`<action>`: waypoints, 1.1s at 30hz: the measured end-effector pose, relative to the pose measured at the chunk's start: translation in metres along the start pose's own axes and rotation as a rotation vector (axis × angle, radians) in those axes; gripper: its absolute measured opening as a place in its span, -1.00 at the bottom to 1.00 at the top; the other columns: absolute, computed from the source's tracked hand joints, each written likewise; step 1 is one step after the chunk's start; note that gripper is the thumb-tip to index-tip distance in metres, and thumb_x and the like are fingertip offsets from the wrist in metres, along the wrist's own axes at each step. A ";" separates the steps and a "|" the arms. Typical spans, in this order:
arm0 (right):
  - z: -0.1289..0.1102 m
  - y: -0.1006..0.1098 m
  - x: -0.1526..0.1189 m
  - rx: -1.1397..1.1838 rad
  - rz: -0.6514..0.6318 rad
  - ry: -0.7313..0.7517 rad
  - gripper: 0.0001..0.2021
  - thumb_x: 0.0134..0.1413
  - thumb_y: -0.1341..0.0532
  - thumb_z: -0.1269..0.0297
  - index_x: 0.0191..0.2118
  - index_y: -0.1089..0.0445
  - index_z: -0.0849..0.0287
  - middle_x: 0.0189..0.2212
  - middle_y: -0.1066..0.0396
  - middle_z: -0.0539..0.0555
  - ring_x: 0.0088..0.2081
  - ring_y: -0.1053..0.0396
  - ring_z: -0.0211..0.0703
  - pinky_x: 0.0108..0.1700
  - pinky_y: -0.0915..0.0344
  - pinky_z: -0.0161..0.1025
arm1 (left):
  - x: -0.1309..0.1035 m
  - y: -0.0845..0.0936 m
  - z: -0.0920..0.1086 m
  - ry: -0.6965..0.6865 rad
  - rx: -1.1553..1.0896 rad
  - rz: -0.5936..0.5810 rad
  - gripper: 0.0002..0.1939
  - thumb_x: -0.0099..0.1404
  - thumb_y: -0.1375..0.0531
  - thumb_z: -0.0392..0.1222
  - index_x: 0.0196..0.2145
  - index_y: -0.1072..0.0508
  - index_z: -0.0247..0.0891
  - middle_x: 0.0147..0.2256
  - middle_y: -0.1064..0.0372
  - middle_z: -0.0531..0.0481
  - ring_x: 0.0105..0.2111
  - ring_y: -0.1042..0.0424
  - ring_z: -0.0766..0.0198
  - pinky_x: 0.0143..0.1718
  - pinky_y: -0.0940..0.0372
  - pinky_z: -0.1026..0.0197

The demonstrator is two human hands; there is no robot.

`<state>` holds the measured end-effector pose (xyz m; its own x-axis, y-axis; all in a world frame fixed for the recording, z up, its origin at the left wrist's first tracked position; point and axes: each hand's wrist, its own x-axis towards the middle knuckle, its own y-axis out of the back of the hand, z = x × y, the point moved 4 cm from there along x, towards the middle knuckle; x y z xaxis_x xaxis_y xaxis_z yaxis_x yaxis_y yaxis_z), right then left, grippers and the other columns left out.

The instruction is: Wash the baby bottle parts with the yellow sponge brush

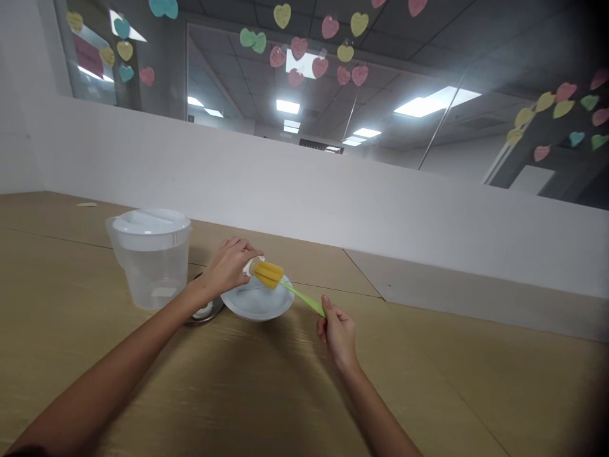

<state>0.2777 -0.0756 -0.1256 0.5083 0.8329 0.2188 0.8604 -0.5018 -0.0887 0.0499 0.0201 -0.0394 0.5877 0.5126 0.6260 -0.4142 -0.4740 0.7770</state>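
My left hand (231, 263) is closed round a small bottle, mostly hidden by the fingers; its white and clear mouth end (252, 266) faces right. A bottle brush (269, 275) with a yellow sponge head and a light green handle meets that mouth. Whether the head's tip is inside cannot be made out. My right hand (339, 331) grips the end of the green handle, thumb on top. Both hands are raised over a white bowl (257, 309) on the table, which lies under the bottle and sponge head.
Left of the bowl, a metal dish (209, 317) holds a white item, partly hidden behind my left wrist. A lidded translucent pitcher (156, 270) stands farther left. Behind the brown table (428, 393) rises a white wall (285, 184) below windows with heart-shaped notes.
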 end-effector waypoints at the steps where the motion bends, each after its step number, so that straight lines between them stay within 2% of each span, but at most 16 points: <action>1: -0.001 0.002 0.001 0.025 0.023 -0.001 -0.51 -0.14 -0.19 -0.13 -0.72 -0.16 0.20 -0.87 -0.07 -0.11 -0.81 0.09 -0.44 -0.73 0.16 -0.39 | 0.000 0.000 -0.003 0.005 0.006 0.004 -0.49 -0.03 -0.21 -0.29 -0.05 -0.37 -0.14 -0.21 -0.30 -0.05 -0.18 -0.21 0.11 -0.21 -0.12 0.11; 6: 0.003 0.014 0.010 0.174 0.190 -0.054 -0.55 -0.19 -0.23 -0.09 -0.67 -0.23 0.24 -0.85 -0.07 -0.12 -0.80 0.09 -0.46 -0.75 0.20 -0.41 | -0.002 -0.002 -0.014 -0.007 0.084 0.031 -0.49 -0.02 -0.18 -0.38 -0.06 -0.38 -0.18 -0.17 -0.29 -0.10 -0.15 -0.20 0.07 -0.19 -0.13 0.08; 9: 0.011 0.022 0.016 0.223 0.284 -0.121 -0.59 -0.20 -0.23 -0.05 -0.61 -0.29 0.27 -0.85 -0.06 -0.14 -0.79 0.11 -0.46 -0.75 0.21 -0.42 | -0.003 -0.006 -0.007 -0.127 0.173 0.034 -0.49 0.00 -0.13 -0.50 -0.08 -0.38 -0.17 -0.15 -0.29 -0.10 -0.13 -0.20 0.09 -0.12 -0.11 0.07; 11: 0.015 0.025 0.018 0.231 0.316 -0.135 -0.60 -0.19 -0.23 -0.04 -0.58 -0.29 0.28 -0.85 -0.06 -0.15 -0.79 0.10 -0.46 -0.75 0.21 -0.42 | -0.003 -0.011 0.002 -0.229 0.247 0.017 -0.57 0.09 -0.08 -0.50 -0.10 -0.39 -0.18 -0.15 -0.29 -0.11 -0.11 -0.19 0.11 -0.08 -0.09 0.06; 15: 0.017 0.026 0.020 0.236 0.330 -0.133 -0.61 -0.16 -0.21 -0.03 -0.56 -0.29 0.27 -0.86 -0.04 -0.16 -0.79 0.09 -0.46 -0.74 0.18 -0.42 | -0.003 -0.014 0.014 -0.353 0.350 0.000 -0.72 0.27 0.01 -0.38 -0.13 -0.38 -0.22 -0.15 -0.28 -0.13 -0.09 -0.19 0.13 -0.04 -0.07 0.06; 20: 0.017 0.026 0.020 0.239 0.331 -0.132 -0.60 -0.18 -0.21 -0.05 -0.55 -0.28 0.27 -0.85 -0.04 -0.17 -0.79 0.09 -0.46 -0.74 0.19 -0.42 | -0.003 -0.007 0.014 -0.360 0.398 0.053 -0.73 0.28 0.02 -0.39 -0.12 -0.35 -0.22 -0.09 -0.27 -0.12 -0.05 -0.18 0.14 0.02 -0.01 0.06; 24: 0.019 0.026 0.021 0.229 0.323 -0.118 -0.60 -0.19 -0.21 -0.06 -0.56 -0.27 0.26 -0.85 -0.04 -0.17 -0.79 0.09 -0.45 -0.74 0.19 -0.41 | -0.005 -0.005 0.019 -0.423 0.383 0.059 -0.74 0.29 0.02 -0.38 -0.12 -0.35 -0.19 -0.07 -0.26 -0.11 -0.04 -0.18 0.16 0.03 -0.01 0.06; 28: 0.020 0.028 0.022 0.219 0.331 -0.115 -0.61 -0.18 -0.20 -0.05 -0.55 -0.29 0.27 -0.84 -0.06 -0.16 -0.79 0.08 -0.45 -0.73 0.16 -0.42 | -0.005 -0.013 0.025 -0.454 0.367 0.055 -0.73 0.31 0.04 -0.37 -0.11 -0.33 -0.17 -0.05 -0.26 -0.09 -0.04 -0.19 0.19 0.04 0.00 0.06; 31: 0.020 0.028 0.022 0.200 0.328 -0.104 -0.60 -0.19 -0.19 -0.06 -0.56 -0.29 0.26 -0.84 -0.06 -0.16 -0.79 0.07 -0.44 -0.74 0.16 -0.40 | -0.005 -0.023 0.027 -0.501 0.339 -0.001 -0.75 0.31 0.04 -0.34 -0.13 -0.34 -0.16 -0.08 -0.28 -0.06 -0.05 -0.20 0.21 0.02 -0.03 0.09; 33: 0.019 0.028 0.022 0.201 0.329 -0.107 -0.60 -0.20 -0.19 -0.06 -0.57 -0.29 0.26 -0.84 -0.06 -0.16 -0.79 0.08 -0.45 -0.74 0.17 -0.40 | -0.003 -0.024 0.023 -0.471 0.329 -0.007 -0.75 0.30 0.02 -0.33 -0.12 -0.34 -0.16 -0.07 -0.27 -0.07 -0.04 -0.19 0.19 0.00 -0.04 0.08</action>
<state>0.3136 -0.0666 -0.1419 0.7495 0.6604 0.0458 0.6357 -0.6987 -0.3284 0.0740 0.0133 -0.0615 0.8672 0.1778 0.4651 -0.2156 -0.7079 0.6726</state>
